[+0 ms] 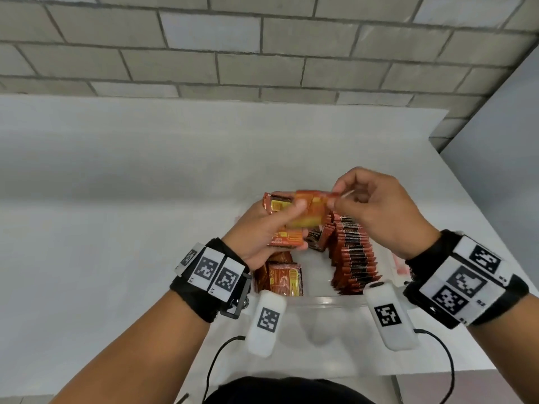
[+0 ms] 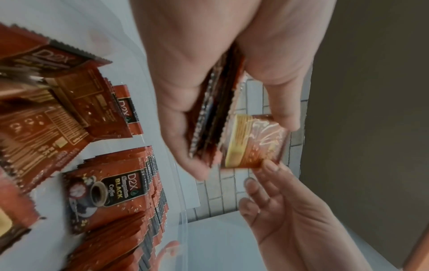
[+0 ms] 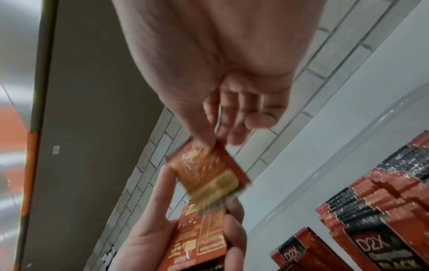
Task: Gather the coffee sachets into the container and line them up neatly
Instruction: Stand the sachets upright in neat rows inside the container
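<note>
My left hand (image 1: 274,225) grips a small stack of red-orange coffee sachets (image 1: 287,239) above the clear plastic container (image 1: 323,301). My right hand (image 1: 364,205) pinches the corner of one blurred sachet (image 1: 312,211) that lies against the top of that stack. From the right wrist that sachet (image 3: 209,176) hangs from thumb and forefinger, touching the stack (image 3: 199,243). The left wrist view has the stack (image 2: 213,117) and the single sachet (image 2: 253,141). Inside the container a row of upright sachets (image 1: 354,258) runs along the right side, and loose sachets (image 1: 284,278) lie at the left.
The container sits on a white table (image 1: 116,199) near its front edge. A grey brick wall (image 1: 262,45) stands behind. The table's right edge (image 1: 478,217) is close to the container. Cables (image 1: 215,365) trail from both wrist units.
</note>
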The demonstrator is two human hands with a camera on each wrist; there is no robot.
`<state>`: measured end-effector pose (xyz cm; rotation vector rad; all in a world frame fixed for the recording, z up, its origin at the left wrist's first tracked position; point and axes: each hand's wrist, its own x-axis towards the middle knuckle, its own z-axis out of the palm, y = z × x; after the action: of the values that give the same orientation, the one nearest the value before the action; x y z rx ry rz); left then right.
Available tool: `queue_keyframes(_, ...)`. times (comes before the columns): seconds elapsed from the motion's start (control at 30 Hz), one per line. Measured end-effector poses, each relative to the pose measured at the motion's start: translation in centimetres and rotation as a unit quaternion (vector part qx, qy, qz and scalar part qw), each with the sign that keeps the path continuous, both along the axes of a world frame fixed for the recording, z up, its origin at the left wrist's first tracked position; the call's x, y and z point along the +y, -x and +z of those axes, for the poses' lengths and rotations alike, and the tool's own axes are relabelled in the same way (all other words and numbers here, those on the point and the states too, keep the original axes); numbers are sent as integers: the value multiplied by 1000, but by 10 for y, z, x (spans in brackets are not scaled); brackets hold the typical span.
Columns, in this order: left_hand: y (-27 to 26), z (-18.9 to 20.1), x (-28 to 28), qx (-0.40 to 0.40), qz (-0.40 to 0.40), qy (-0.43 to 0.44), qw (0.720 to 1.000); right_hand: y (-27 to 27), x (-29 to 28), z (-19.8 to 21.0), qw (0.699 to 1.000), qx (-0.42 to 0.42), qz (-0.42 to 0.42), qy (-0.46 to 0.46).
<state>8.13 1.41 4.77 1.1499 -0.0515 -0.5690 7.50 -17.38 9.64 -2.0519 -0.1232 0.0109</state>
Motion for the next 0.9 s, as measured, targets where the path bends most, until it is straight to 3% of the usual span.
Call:
queue_keyframes(0.07, 0, -2, 3, 37, 24, 14, 999, 3, 0, 1, 995, -82, -53, 22)
queue_keyframes(0.17, 2, -2, 4, 83, 44, 70, 993, 10, 6, -5, 987, -131, -2, 89)
queue_keyframes(0.33, 1, -3, 5, 70, 93, 98, 988, 14, 8, -16, 980, -48, 115, 155)
queue_keyframes(0.47, -2, -4, 7, 46, 103, 95, 989, 13, 11, -12, 993, 16, 59, 104)
queue_keyframes(0.63, 1, -1, 2, 6, 98, 87, 991, 9, 21, -8, 992, 33, 41, 115)
queue_keyframes(0.73, 0, -2, 2, 7, 128, 92, 988, 11, 25, -13, 993, 98, 33, 51)
queue_keyframes(0.9, -2, 0, 9, -1, 112, 69, 991, 1, 29, -10, 997, 30, 31, 65)
